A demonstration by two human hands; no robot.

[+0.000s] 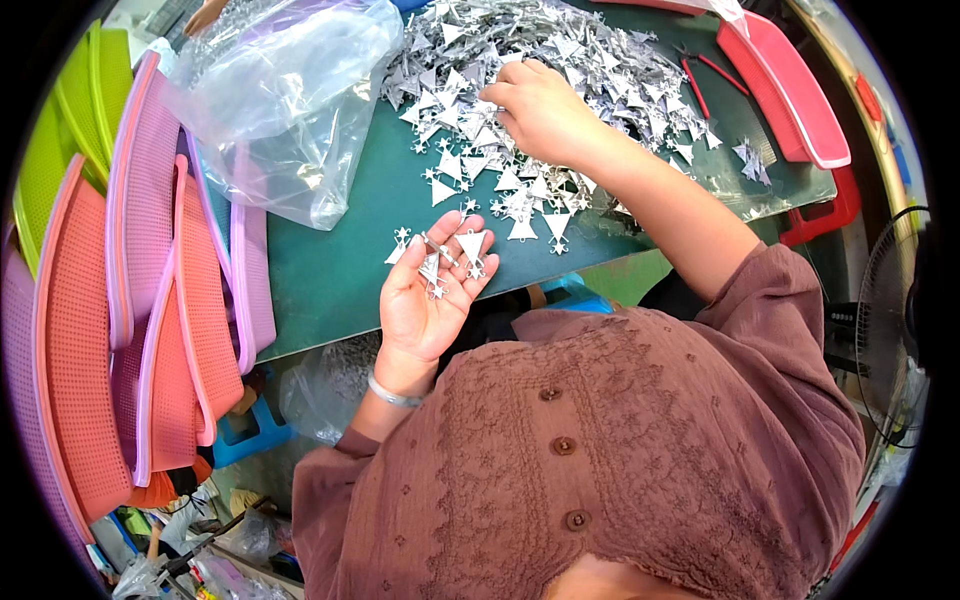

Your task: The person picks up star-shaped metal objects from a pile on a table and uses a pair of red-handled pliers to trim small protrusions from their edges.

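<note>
A big heap of silver metal triangle pieces (625, 85), many with small star ends, spreads over the far part of the green table (330, 270). My left hand (425, 310) is palm up in front of the near edge of the heap, holding several triangle pendants (432, 268) across its palm and fingers. My right hand (545, 115) reaches into the heap, with its fingers bent down and drawn together among the pieces. Whatever its fingertips grip is hidden. Loose triangles with stars (522, 225) lie between the two hands.
A clear plastic bag (290, 120) lies left of the heap. Pink, purple and green baskets (90, 340) are stacked at the left. Red-handled pliers (695, 88) and a red plastic tray (775, 90) are at the right, with a fan (890, 320) beyond the table.
</note>
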